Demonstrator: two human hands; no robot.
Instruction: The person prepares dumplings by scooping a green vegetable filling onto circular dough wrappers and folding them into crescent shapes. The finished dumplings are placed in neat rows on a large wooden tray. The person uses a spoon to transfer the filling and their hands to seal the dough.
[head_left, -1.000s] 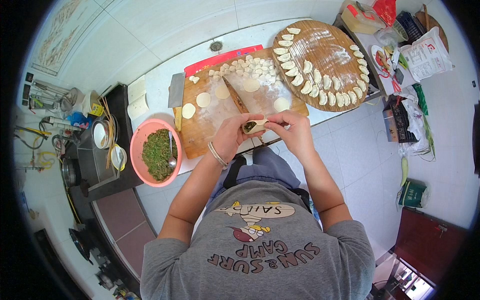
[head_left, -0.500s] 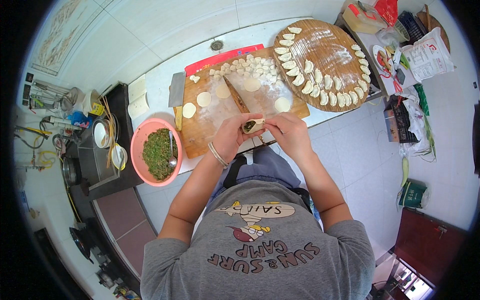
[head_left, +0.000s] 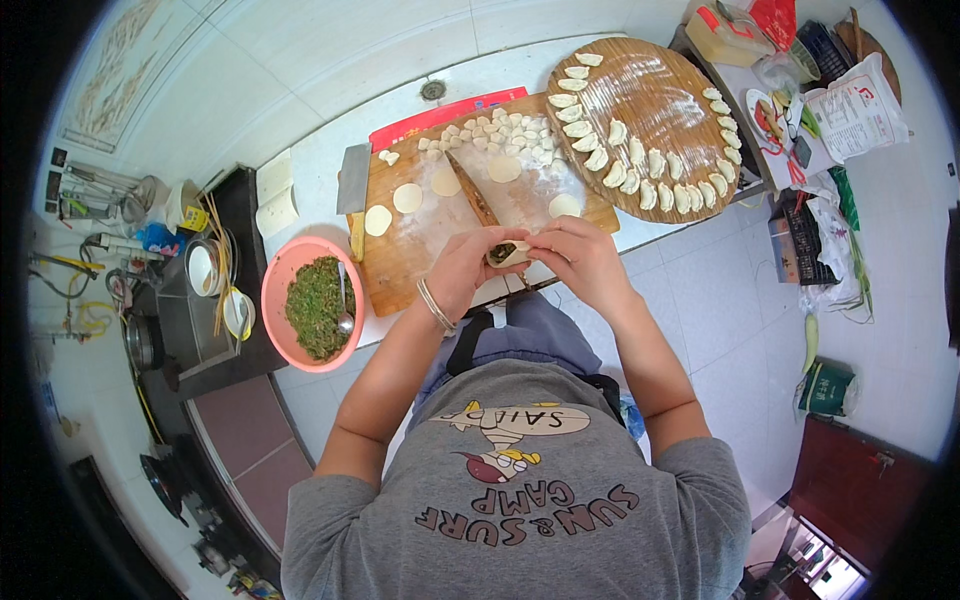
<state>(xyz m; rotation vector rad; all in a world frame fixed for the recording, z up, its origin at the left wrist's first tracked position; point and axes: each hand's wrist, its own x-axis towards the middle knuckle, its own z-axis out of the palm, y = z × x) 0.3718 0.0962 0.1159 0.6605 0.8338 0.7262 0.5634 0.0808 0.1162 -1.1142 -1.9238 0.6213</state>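
1. Dumpling (head_left: 505, 254): soft pale dough round, dark green filling showing; pinched between left hand (head_left: 468, 268) and right hand (head_left: 580, 262), both closed on it, above the board's near edge.
2. Pink bowl (head_left: 285, 290): round plastic, chopped green filling, metal spoon.
3. Wooden board (head_left: 410, 250): floured, flat dough discs.
4. Round woven tray (head_left: 660, 100): folded dumplings in rows.

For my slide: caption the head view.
Both hands, left hand and right hand, pinch a dumpling above a floured board.
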